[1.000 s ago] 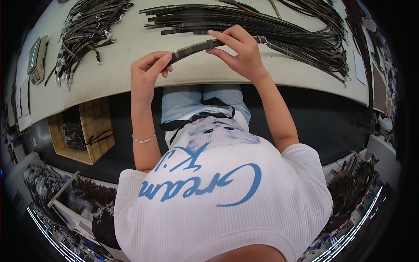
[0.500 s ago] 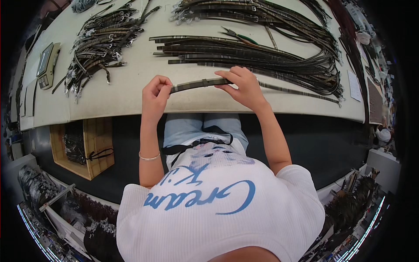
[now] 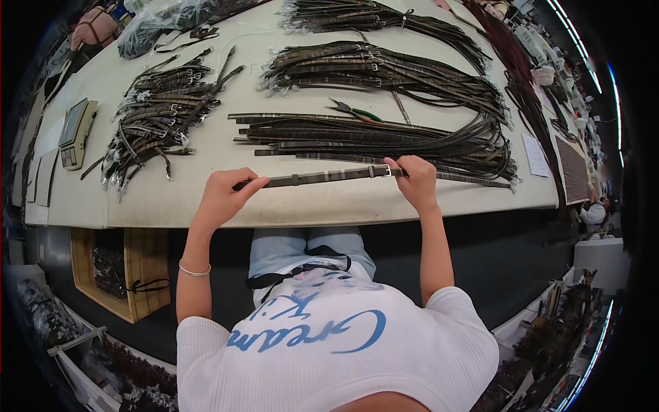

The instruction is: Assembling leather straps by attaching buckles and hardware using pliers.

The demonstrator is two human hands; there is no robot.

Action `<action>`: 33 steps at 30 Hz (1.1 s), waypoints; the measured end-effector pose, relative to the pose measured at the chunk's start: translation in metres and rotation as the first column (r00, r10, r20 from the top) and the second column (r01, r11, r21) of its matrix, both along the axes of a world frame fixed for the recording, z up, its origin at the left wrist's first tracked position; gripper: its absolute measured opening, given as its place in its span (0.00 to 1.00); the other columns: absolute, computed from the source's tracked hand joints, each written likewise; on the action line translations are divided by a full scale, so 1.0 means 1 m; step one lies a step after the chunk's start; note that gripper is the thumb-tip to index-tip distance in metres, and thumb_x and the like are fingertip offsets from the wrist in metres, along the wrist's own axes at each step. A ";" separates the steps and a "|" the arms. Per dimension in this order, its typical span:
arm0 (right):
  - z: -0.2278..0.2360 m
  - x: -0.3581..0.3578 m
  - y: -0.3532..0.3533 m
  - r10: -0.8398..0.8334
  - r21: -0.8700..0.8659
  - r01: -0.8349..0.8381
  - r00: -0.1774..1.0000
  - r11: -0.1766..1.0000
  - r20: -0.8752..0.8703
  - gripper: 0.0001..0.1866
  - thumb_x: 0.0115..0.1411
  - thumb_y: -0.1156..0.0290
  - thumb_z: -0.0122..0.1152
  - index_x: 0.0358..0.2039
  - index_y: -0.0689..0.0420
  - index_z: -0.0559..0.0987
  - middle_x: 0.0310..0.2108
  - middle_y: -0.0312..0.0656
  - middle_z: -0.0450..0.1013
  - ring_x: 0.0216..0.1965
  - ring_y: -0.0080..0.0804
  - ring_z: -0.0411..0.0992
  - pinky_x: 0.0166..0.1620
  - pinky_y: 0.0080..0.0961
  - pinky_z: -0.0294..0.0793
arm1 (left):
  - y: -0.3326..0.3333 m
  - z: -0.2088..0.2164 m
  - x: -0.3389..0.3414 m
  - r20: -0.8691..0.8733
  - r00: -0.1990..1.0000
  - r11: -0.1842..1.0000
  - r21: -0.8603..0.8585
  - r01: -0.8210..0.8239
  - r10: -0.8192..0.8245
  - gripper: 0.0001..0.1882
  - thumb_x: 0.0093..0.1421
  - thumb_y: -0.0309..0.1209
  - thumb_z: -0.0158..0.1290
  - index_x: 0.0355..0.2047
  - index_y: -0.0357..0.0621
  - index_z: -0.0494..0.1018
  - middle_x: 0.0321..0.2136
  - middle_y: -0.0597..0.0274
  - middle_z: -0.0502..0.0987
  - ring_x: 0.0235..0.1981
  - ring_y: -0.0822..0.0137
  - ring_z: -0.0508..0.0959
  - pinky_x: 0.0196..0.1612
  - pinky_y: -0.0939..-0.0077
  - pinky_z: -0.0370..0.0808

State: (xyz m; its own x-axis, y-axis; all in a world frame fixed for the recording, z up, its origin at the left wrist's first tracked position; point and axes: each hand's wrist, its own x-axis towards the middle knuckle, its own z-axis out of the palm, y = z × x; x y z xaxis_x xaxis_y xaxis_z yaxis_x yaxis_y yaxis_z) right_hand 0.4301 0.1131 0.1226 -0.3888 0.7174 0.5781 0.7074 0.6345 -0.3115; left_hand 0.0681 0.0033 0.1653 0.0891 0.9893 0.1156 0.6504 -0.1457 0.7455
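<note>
A narrow dark plaid belt (image 3: 329, 177) is stretched between my two hands, above the table's front edge. My left hand (image 3: 230, 192) is closed around one end of it, thumb lying along the strap. At the other end my right hand (image 3: 416, 180) pinches the belt just beyond its silver buckle (image 3: 382, 171). Behind it lies a bundle of long plaid straps (image 3: 357, 136), their cut ends toward the left. A smaller pile of buckled belts (image 3: 168, 113) sits to the left.
Pliers with green handles (image 3: 353, 110) lie on the strap bundle. Farther back are more buckled belts (image 3: 384, 65). A digital scale (image 3: 77, 134) stands at the left of the white table (image 3: 165, 209). Below it is a wooden crate (image 3: 147, 278). A paper sheet (image 3: 535, 156) lies at the right.
My hands have moved apart and the belt is now pulled nearly straight, its buckle showing by my right hand. The view has tilted up, bringing more of the table's far side in.
</note>
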 end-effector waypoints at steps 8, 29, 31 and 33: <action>-0.001 0.079 -0.009 -0.742 0.085 0.741 0.645 0.666 0.185 0.07 0.55 0.66 0.64 0.35 0.48 0.83 0.36 0.44 0.63 0.37 0.37 0.63 0.38 0.33 0.66 | -0.003 0.003 -0.041 0.152 0.964 0.976 -0.017 -0.216 0.216 0.12 0.57 0.31 0.59 0.24 0.32 0.75 0.15 0.69 0.68 0.18 0.80 0.61 0.21 0.82 0.57; 0.008 0.342 0.078 -0.546 -0.421 -0.416 -0.249 0.806 -0.800 0.19 0.64 0.81 0.42 0.56 0.68 0.61 0.43 0.49 0.73 0.10 0.16 0.52 0.15 0.14 0.51 | -0.002 -0.020 -0.077 0.125 0.907 0.908 0.074 -0.412 0.401 0.08 0.56 0.28 0.59 0.28 0.34 0.76 0.21 0.66 0.72 0.23 0.76 0.65 0.28 0.80 0.61; 0.016 0.366 0.098 -0.476 -0.357 -0.323 -0.471 0.877 -0.743 0.20 0.64 0.81 0.40 0.56 0.72 0.61 0.37 0.45 0.73 0.11 0.16 0.52 0.15 0.14 0.53 | 0.010 -0.024 -0.070 0.116 0.909 0.903 0.118 -0.414 0.401 0.08 0.56 0.28 0.58 0.28 0.34 0.76 0.21 0.66 0.72 0.24 0.76 0.66 0.28 0.80 0.62; 0.026 0.345 0.116 -0.508 -0.399 -0.318 -0.461 0.860 -0.728 0.20 0.63 0.83 0.40 0.56 0.73 0.62 0.35 0.44 0.72 0.13 0.17 0.55 0.17 0.13 0.56 | 0.019 -0.028 -0.066 0.094 0.901 0.886 0.164 -0.433 0.423 0.07 0.56 0.28 0.58 0.28 0.34 0.76 0.22 0.65 0.73 0.24 0.76 0.66 0.29 0.80 0.62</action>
